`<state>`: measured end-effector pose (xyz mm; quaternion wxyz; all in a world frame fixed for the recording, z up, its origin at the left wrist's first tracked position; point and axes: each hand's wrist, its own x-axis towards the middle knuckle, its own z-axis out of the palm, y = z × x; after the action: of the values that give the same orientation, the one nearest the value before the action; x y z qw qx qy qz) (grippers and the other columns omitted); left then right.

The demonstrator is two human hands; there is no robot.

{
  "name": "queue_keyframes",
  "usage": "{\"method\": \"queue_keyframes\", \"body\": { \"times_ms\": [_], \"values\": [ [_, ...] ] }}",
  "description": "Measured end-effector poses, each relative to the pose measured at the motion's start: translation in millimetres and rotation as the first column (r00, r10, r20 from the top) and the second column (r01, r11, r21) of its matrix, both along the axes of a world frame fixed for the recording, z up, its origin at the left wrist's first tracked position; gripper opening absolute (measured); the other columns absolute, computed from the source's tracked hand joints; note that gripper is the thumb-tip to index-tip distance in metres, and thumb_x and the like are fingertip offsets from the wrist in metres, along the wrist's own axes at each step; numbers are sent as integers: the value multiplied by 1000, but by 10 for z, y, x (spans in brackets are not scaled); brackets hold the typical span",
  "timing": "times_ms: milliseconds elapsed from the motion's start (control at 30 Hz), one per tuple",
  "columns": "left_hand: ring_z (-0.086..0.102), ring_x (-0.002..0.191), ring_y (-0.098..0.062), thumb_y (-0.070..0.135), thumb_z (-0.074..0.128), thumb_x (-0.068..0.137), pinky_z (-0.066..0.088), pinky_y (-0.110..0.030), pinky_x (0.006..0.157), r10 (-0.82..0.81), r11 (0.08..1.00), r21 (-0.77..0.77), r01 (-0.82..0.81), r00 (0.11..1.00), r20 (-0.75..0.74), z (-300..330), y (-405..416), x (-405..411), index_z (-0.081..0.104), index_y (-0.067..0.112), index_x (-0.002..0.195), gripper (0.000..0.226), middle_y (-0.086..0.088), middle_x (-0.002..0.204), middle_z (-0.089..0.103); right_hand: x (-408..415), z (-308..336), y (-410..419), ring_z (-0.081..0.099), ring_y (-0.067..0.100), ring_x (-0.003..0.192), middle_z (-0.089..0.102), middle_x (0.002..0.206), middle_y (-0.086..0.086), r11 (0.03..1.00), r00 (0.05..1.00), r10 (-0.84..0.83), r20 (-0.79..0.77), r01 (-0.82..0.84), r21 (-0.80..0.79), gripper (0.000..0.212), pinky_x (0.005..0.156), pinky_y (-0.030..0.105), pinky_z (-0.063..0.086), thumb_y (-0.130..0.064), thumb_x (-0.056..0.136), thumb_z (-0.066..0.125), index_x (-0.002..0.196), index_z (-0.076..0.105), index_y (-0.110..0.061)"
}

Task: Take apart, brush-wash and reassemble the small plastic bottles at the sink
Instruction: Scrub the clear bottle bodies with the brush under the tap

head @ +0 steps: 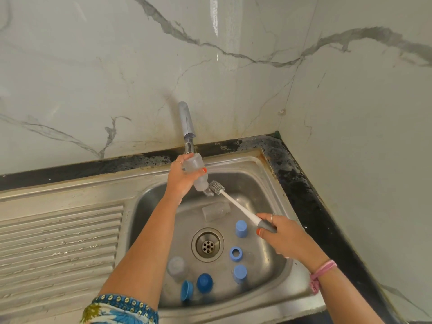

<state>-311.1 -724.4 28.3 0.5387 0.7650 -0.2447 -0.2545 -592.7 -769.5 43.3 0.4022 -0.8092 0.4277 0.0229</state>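
A clear bottle [196, 172] is gripped by the left hand [181, 177] under the tap [187, 123], mouth tilted down, while a brush [238, 205] is held by the right hand [284, 235], its bristles just beside the mouth, above the sink [280, 277] where blue caps [241, 228] are scattered.

Single head-worn view, steeply down, close over the sink [275, 174]

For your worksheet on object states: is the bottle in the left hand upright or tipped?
Tipped. The bottle, gripped by the left hand, slants mouth-down over the sink, beside the brush.
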Motion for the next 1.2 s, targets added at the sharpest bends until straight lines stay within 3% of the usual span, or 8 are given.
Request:
{"method": "queue_keyframes", "body": {
  "times_ms": [67,200,367,567,700,833,933,1200],
  "values": [
    [54,108,-20,15,82,75,51,-33,86,-15,1000,-18,17,995,96,44,95,-47,53,20,130,62,-4,128,50,-18,26,28,61,11,86,62,103,-8,1000,1000,4,12,-4,-4,39,84,32,54,-32,95,56,134,51,-32],
    [59,107,-24,14,83,74,53,-31,80,-19,998,-50,26,992,123,83,304,-118,55,22,125,59,0,123,56,-57,71,86,55,6,68,58,85,-14,999,998,31,50,-30,-20,34,67,25,47,-28,95,56,129,55,-32],
    [58,107,-22,16,86,70,46,-24,75,-3,1000,5,2,965,264,144,498,-142,55,25,121,60,5,115,58,-66,131,160,55,6,67,59,87,-11,995,995,82,64,-78,-63,37,66,24,46,-29,95,56,132,54,-32],
    [54,117,-23,15,88,66,45,-37,98,98,991,54,-120,945,312,309,672,-144,38,9,143,92,-6,135,53,-9,242,234,62,20,84,66,93,0,958,981,192,21,-182,-220,30,80,39,53,-25,95,53,124,58,-27],
    [57,105,-17,13,87,68,46,-22,77,161,986,12,-168,961,223,366,834,-187,49,14,131,74,1,120,57,45,232,303,58,13,73,61,87,-3,955,971,184,151,-140,-261,39,68,30,51,-26,96,52,135,53,-29],
    [57,111,-21,11,89,64,45,-28,86,149,971,142,-190,955,257,195,1043,-251,53,10,128,74,-4,123,59,102,126,338,59,22,83,63,98,4,924,973,220,-67,-230,-306,36,76,34,51,-27,97,48,133,55,-24],
    [58,111,-22,14,89,64,46,-28,87,193,964,136,-230,952,237,130,1139,-285,52,10,129,76,-6,125,59,131,96,402,60,24,86,61,98,4,943,977,206,-47,-211,-257,41,76,35,50,-27,99,47,140,48,-29],
    [58,109,-24,17,90,62,48,-34,91,301,932,118,-341,915,269,160,1494,-150,52,9,123,72,-8,120,60,421,140,724,53,23,74,59,92,5,859,945,284,-160,-325,-395,35,65,29,37,-25,101,40,134,50,-21]
  ]
}}
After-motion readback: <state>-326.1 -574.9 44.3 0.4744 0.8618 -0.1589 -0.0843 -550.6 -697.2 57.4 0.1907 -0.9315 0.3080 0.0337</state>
